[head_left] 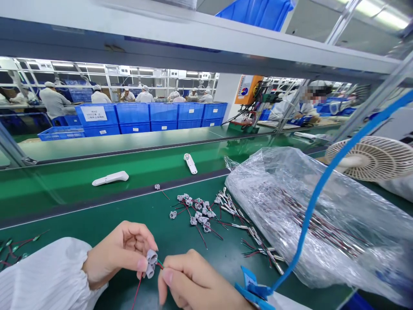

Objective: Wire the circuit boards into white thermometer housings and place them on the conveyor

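Note:
Between the thumb and fingers of my left hand [124,254] is a small grey plastic connector [151,263] with round openings. A red wire [137,293] hangs below it. Close against its right side, my right hand [196,282] pinches thin green and red wires that run to the connector. Beyond my hands lies a loose group of similar grey connectors [198,211] with dark red wires. Beside them, several slim metal parts with wires [254,237] spill towards the bag. The ends of the wires inside my right fingers are hidden.
A clear plastic bag [290,181] of wired metal parts covers the right side. A blue cord [318,185] rises from my right wristband. White housings [110,178] lie on the green belt [155,168]. A fan [371,159] stands right; a shelf [193,38] crosses above.

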A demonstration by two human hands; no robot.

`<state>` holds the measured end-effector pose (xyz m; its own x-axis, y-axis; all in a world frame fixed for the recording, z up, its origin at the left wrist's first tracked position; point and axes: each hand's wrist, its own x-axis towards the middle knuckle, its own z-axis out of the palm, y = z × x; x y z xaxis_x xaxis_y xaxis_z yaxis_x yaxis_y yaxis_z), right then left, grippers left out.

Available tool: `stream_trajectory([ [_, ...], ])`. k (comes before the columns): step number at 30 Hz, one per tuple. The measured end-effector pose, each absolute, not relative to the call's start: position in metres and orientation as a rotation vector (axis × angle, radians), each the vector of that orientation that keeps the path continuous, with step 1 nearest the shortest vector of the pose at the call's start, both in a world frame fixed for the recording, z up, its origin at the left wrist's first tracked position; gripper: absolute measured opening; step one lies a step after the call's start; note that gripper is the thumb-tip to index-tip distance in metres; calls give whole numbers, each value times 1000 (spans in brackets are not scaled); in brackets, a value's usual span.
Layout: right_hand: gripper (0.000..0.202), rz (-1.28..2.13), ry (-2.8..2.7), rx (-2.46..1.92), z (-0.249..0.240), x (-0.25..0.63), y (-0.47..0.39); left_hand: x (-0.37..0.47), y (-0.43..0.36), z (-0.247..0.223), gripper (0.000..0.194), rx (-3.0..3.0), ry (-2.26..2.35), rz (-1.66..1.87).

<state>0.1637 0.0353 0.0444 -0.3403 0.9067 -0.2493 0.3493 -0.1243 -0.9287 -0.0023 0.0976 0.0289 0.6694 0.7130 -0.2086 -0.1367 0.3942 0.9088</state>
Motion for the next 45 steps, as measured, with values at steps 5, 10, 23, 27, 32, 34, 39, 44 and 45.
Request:
stream_trajectory([
  [5,33,1501,-1646,-1443,48,160,38,0,94,30,23,1010,621,579],
  [10,34,1465,-1692,-1575,58,160,37,-1,92,32,23,1046,659,565],
  [23,31,1484,-1653,-1664,77,156,42,-2,92,37,21,1094,571,589],
  [27,29,1010,-1956,-1833,72,155,33,-3,90,39,21,1082,607,610],
  [32,32,852,-2249,-1999,76,152,29,-2,86,39,19,1086,573,611],
  [34,31,877,-2328,-2051,82,150,31,-2,85,38,18,1084,556,605],
  [39,28,869,-2493,-1943,90,149,35,-2,83,36,16,1128,563,565],
  [44,19,1147,-1930,-1887,82,154,34,1,78,42,16,1345,622,638],
  [45,9,1228,-1785,-1818,80,155,33,3,76,44,16,1401,652,648],
])
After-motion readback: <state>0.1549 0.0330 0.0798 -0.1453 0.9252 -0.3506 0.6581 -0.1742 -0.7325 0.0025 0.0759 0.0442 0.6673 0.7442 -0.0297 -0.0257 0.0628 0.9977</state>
